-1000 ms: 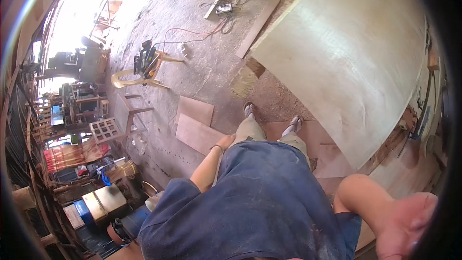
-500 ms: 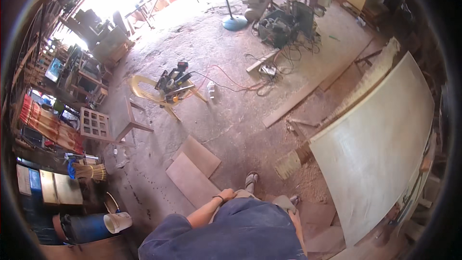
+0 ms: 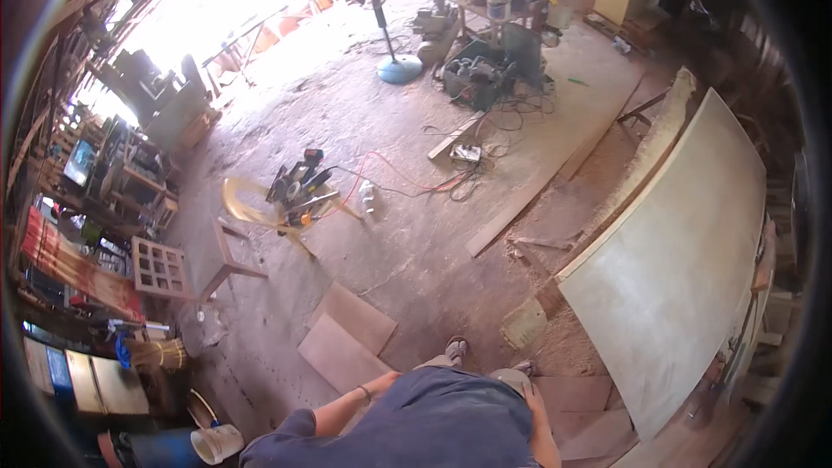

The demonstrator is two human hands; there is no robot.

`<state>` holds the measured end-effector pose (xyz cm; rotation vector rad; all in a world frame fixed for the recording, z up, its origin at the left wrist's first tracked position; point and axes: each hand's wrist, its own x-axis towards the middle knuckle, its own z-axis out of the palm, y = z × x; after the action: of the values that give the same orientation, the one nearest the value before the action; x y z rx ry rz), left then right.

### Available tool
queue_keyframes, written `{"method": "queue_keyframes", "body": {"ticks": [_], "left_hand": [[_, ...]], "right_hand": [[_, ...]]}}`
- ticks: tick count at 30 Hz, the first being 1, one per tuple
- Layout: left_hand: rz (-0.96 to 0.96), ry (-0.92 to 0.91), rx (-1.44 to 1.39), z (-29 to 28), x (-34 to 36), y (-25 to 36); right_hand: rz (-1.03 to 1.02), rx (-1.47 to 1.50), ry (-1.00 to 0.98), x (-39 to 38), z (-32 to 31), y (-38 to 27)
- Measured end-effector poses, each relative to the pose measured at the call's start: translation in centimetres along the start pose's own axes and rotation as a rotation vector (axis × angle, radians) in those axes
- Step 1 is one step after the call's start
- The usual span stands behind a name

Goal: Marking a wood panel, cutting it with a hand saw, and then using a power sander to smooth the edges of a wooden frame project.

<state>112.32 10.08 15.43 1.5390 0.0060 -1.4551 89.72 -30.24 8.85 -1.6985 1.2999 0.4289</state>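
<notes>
Low in the head view my left hand (image 3: 381, 386) rests at the left hip of my dark shirt (image 3: 442, 425) and shorts, its fingers mostly hidden. My right hand (image 3: 530, 399) touches the shorts at the right thigh; whether it grips cloth is unclear. Two thin brown panels (image 3: 342, 351) lie on the floor left of my sandalled feet (image 3: 456, 351). A large pale sheet (image 3: 659, 260) is beside me on the right, with sawdust and wood offcuts along its near-left edge.
A yellow plastic chair (image 3: 238, 195) carries power tools (image 3: 299, 191), with cables trailing rightward. Beyond are a pedestal fan (image 3: 399, 69) and machinery (image 3: 472, 74). A wooden frame chair (image 3: 230, 269), buckets (image 3: 217, 442) and clutter line the left. Long boards (image 3: 503, 217) lie along the right.
My view has lifted and swung toward the far room. My right hand, raised at the lower right a second ago, is down at my right thigh.
</notes>
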Motion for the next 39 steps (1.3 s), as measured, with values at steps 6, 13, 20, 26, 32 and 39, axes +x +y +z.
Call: {"method": "queue_keyframes", "body": {"ticks": [6,13,20,26,32,39], "left_hand": [[0.003,0.419,0.53,1.3,2.8,1.2],[-0.121,0.591,0.63,2.0,5.0,1.3],[0.005,0.6,0.373,5.1,8.2,0.2],[0.033,0.878,0.291,8.8,9.4,-0.9],[0.187,0.782,0.171,9.7,3.6,2.9],[0.287,1.003,-0.14,5.9,-2.2,14.5]], "right_hand": [[-0.06,-0.255,-0.137,5.3,2.1,0.0],[-0.118,-0.142,-0.029,6.4,1.3,3.0],[0.137,0.244,0.097,-1.2,-4.0,7.8],[0.142,0.262,0.133,-1.6,-4.7,10.9],[0.106,0.384,0.241,-4.0,-4.0,15.3],[0.017,0.31,0.341,-1.7,-8.6,12.4]]}}
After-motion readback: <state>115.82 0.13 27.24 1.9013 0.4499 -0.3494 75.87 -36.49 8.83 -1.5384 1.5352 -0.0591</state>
